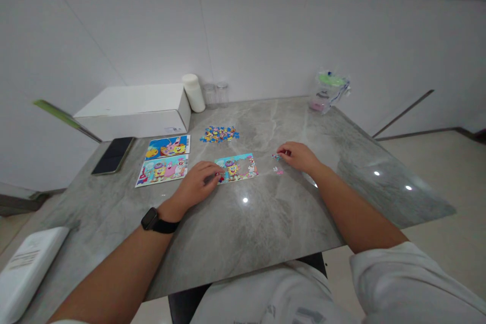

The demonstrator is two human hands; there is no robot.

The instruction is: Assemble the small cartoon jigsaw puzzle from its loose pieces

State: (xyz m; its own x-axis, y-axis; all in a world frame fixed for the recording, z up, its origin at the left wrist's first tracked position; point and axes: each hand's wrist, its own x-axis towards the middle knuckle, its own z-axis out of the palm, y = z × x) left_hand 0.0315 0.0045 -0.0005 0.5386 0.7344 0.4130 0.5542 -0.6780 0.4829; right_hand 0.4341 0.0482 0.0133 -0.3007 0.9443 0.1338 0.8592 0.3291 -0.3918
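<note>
A partly pink and blue cartoon jigsaw puzzle [243, 168] lies flat on the table. My left hand [198, 181], with a black watch on its wrist, is curled at the puzzle's left edge; its fingertips cover that corner, and anything between them is hidden. To the right, my right hand [299, 157] has thumb and forefinger pinched at a few small puzzle pieces [276, 157]. Just below it lie some loose pink and white pieces [278, 170]. Beyond the puzzle is a heap of blue and yellow puzzle pieces [220, 134].
Two cartoon picture sheets [162, 169] lie left of my left hand, beside a phone [113, 156]. Behind stand a white box [132, 111], a white bottle [194, 93] and two clear glasses [216, 94]. A plastic bag [327, 93] sits at the back right; a white case [30, 263] is near left.
</note>
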